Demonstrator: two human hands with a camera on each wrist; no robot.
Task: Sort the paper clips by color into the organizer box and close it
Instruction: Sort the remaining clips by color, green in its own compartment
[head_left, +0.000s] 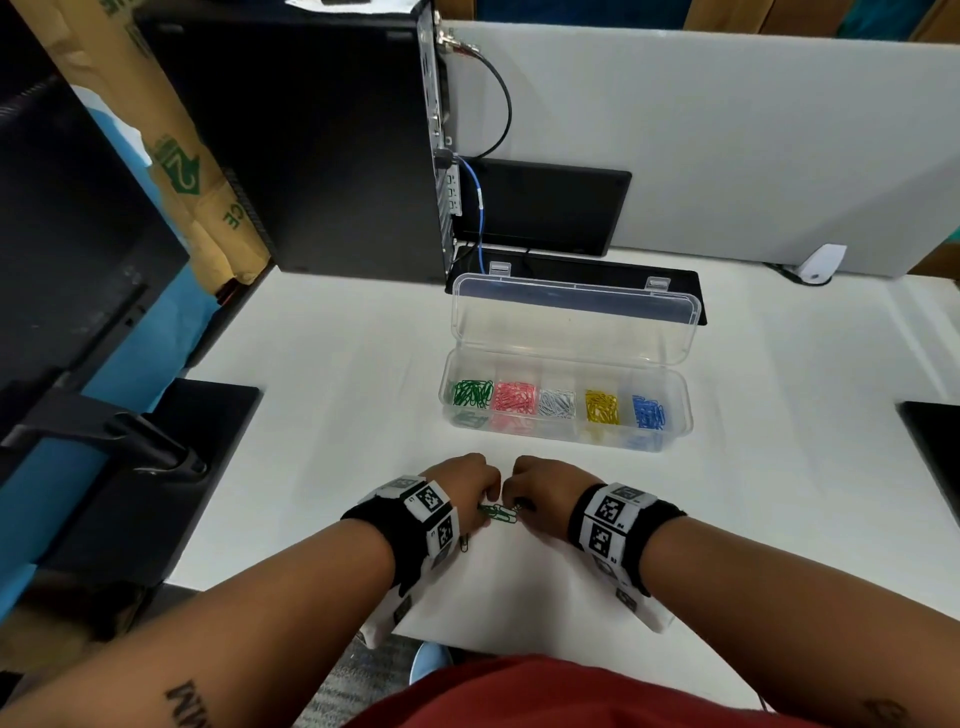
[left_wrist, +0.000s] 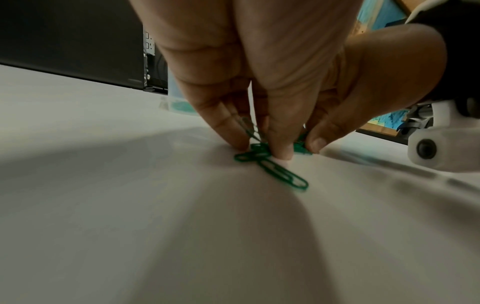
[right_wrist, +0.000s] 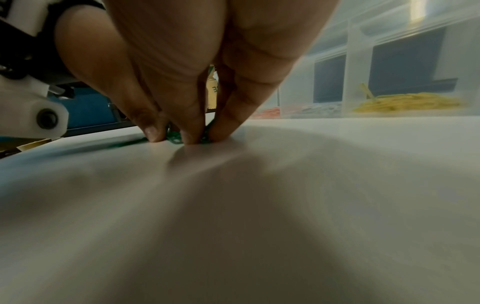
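A few green paper clips (head_left: 500, 512) lie on the white table between my two hands, near its front edge. My left hand (head_left: 470, 491) pinches some of these green clips (left_wrist: 262, 153) with its fingertips pressed down on the table. My right hand (head_left: 535, 493) does the same from the other side, fingertips (right_wrist: 188, 136) bunched on green clips (right_wrist: 174, 137). The clear organizer box (head_left: 675, 410) stands open farther back. Its compartments hold green, pink, white, yellow and blue clips, from left to right. One dark clip (head_left: 464, 544) lies by my left wrist.
A black computer tower (head_left: 291, 140) stands at the back left with cables (head_left: 480, 208) hanging behind the box. A grey partition (head_left: 727, 140) closes the back. Black monitor bases (head_left: 150, 467) sit at the left and right table edges.
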